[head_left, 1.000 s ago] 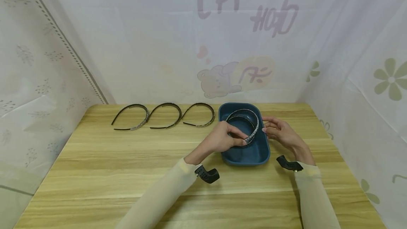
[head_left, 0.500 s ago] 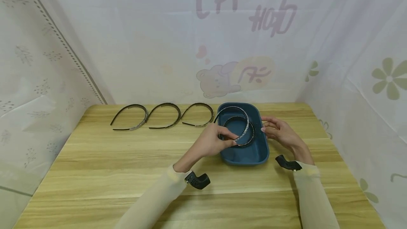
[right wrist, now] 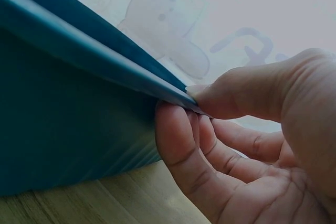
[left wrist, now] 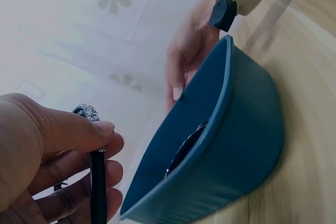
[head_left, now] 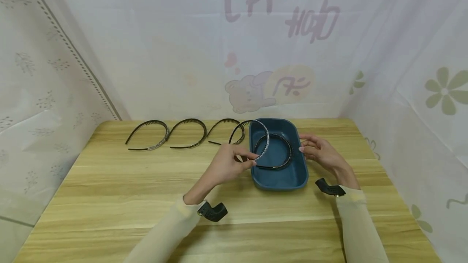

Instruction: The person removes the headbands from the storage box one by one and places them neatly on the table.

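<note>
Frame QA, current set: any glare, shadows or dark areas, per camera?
Head: soft, fairly even light, faint shadow on the wood-grain table beside the cream right sleeve; left wrist: pale printed fabric backdrop washed out at upper left, silver-and-black glittery headband recognisable; right wrist: dim, blue rectangular plastic box dark along its outer wall.

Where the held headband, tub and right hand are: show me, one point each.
Held headband [left wrist: 98, 179]: left wrist view, on its black end below the fingertips.
Tub [head_left: 279, 178]: head view, on its bare floor, near end.
Right hand [head_left: 322, 154]: head view, on the middle of the hand.
</note>
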Demonstrator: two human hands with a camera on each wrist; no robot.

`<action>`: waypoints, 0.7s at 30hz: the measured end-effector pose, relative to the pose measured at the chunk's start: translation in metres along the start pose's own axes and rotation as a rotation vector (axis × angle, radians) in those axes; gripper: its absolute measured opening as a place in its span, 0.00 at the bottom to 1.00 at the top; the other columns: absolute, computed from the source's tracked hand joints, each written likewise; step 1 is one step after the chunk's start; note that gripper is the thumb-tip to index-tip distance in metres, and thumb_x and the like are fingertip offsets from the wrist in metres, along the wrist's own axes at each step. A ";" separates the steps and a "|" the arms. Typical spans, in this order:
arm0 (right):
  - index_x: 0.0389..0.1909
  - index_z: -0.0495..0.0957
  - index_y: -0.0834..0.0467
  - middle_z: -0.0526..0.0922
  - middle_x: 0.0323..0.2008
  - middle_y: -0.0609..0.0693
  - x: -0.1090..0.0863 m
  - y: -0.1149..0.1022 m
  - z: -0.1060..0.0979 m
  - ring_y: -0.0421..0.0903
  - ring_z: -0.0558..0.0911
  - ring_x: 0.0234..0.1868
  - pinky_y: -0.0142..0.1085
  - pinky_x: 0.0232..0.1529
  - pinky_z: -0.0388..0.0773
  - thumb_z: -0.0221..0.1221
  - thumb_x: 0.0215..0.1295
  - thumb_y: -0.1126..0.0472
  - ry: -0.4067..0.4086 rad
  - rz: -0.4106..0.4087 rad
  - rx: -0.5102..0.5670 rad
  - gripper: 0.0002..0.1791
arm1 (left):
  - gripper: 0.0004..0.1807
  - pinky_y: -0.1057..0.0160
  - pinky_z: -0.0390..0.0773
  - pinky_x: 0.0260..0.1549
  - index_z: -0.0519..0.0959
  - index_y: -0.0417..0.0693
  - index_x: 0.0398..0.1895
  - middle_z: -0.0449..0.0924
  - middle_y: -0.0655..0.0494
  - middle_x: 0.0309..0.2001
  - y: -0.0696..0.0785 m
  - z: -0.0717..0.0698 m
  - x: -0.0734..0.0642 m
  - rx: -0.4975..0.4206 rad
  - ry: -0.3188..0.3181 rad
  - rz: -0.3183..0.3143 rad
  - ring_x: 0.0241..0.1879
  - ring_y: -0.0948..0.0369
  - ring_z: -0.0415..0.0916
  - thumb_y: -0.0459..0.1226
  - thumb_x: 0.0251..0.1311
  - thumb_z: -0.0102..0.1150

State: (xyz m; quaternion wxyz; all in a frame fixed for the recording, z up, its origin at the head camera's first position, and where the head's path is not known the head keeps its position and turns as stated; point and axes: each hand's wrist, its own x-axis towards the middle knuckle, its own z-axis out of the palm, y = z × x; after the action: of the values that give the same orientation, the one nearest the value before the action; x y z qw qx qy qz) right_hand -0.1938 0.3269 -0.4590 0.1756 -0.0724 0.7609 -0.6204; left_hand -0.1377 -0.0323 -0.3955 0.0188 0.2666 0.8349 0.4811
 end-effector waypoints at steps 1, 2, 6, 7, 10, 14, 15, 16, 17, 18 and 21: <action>0.76 0.59 0.64 0.80 0.45 0.47 -0.001 0.001 0.000 0.39 0.82 0.41 0.33 0.45 0.84 0.61 0.74 0.60 0.001 -0.001 0.002 0.35 | 0.06 0.70 0.81 0.27 0.92 0.49 0.40 0.91 0.57 0.34 -0.002 -0.001 -0.001 0.004 0.003 0.005 0.30 0.64 0.81 0.32 0.62 0.70; 0.76 0.59 0.64 0.80 0.44 0.47 -0.001 0.002 0.001 0.39 0.82 0.40 0.32 0.45 0.84 0.61 0.75 0.60 0.001 -0.002 0.003 0.35 | 0.07 0.70 0.81 0.28 0.92 0.48 0.41 0.91 0.57 0.34 -0.003 -0.002 -0.002 0.006 0.006 0.011 0.31 0.64 0.81 0.32 0.62 0.70; 0.76 0.59 0.64 0.80 0.44 0.47 -0.003 0.005 0.002 0.39 0.82 0.40 0.32 0.45 0.84 0.60 0.75 0.60 0.002 -0.004 0.003 0.34 | 0.07 0.70 0.83 0.30 0.92 0.47 0.41 0.90 0.57 0.35 -0.011 -0.007 -0.008 0.008 0.018 0.004 0.33 0.65 0.82 0.32 0.62 0.70; 0.76 0.59 0.64 0.80 0.44 0.48 -0.003 0.005 0.002 0.39 0.83 0.40 0.32 0.45 0.84 0.60 0.75 0.60 0.000 -0.009 0.001 0.34 | 0.07 0.69 0.83 0.30 0.92 0.47 0.41 0.90 0.57 0.35 -0.012 -0.009 -0.009 0.006 0.023 -0.001 0.33 0.65 0.82 0.32 0.62 0.70; 0.76 0.59 0.64 0.79 0.44 0.48 -0.002 0.004 0.002 0.40 0.83 0.40 0.33 0.45 0.84 0.60 0.75 0.59 -0.003 -0.013 -0.005 0.34 | 0.07 0.69 0.84 0.31 0.92 0.49 0.41 0.90 0.58 0.35 -0.015 -0.013 -0.013 -0.002 0.042 -0.030 0.34 0.65 0.83 0.32 0.61 0.71; 0.76 0.59 0.64 0.78 0.43 0.48 0.000 0.003 0.001 0.39 0.82 0.39 0.32 0.44 0.84 0.60 0.75 0.60 -0.005 -0.022 -0.011 0.34 | 0.07 0.69 0.84 0.31 0.92 0.52 0.40 0.90 0.58 0.36 -0.019 -0.019 -0.017 -0.002 0.057 -0.054 0.35 0.65 0.84 0.33 0.61 0.72; 0.76 0.59 0.64 0.78 0.43 0.48 0.000 0.003 0.001 0.39 0.82 0.39 0.32 0.44 0.84 0.60 0.75 0.60 -0.005 -0.023 -0.011 0.34 | 0.07 0.69 0.84 0.32 0.92 0.52 0.40 0.90 0.58 0.36 -0.020 -0.020 -0.018 0.004 0.059 -0.056 0.35 0.65 0.84 0.33 0.61 0.72; 0.76 0.59 0.64 0.78 0.43 0.48 0.000 0.003 0.001 0.39 0.82 0.39 0.32 0.44 0.84 0.60 0.75 0.60 -0.004 -0.023 -0.012 0.34 | 0.07 0.69 0.84 0.31 0.92 0.52 0.40 0.90 0.58 0.37 -0.021 -0.022 -0.020 0.010 0.061 -0.057 0.35 0.65 0.84 0.33 0.60 0.72; 0.76 0.59 0.64 0.78 0.43 0.48 0.001 0.003 0.000 0.39 0.82 0.39 0.32 0.44 0.83 0.60 0.75 0.60 -0.003 -0.022 -0.012 0.34 | 0.07 0.69 0.84 0.31 0.92 0.52 0.40 0.90 0.57 0.38 -0.022 -0.023 -0.021 0.018 0.063 -0.056 0.35 0.66 0.84 0.33 0.60 0.72; 0.76 0.59 0.64 0.78 0.43 0.47 0.001 0.003 0.000 0.39 0.82 0.39 0.32 0.44 0.83 0.60 0.75 0.60 -0.002 -0.022 -0.013 0.34 | 0.07 0.69 0.84 0.31 0.92 0.52 0.40 0.90 0.57 0.38 -0.023 -0.024 -0.022 0.023 0.065 -0.055 0.35 0.66 0.84 0.32 0.60 0.72; 0.76 0.60 0.63 0.79 0.43 0.47 0.001 0.001 -0.001 0.38 0.82 0.40 0.31 0.44 0.83 0.61 0.74 0.60 0.000 -0.016 -0.010 0.34 | 0.07 0.69 0.84 0.31 0.92 0.51 0.40 0.90 0.58 0.37 -0.026 -0.026 -0.026 0.034 0.068 -0.067 0.34 0.66 0.83 0.33 0.60 0.72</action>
State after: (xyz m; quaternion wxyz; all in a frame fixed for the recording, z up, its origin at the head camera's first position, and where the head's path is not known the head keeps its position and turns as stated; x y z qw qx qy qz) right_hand -0.1944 0.3276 -0.4604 0.1702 -0.0794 0.7635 -0.6179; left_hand -0.1340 -0.0756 -0.4086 0.0020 0.2225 0.8516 0.4747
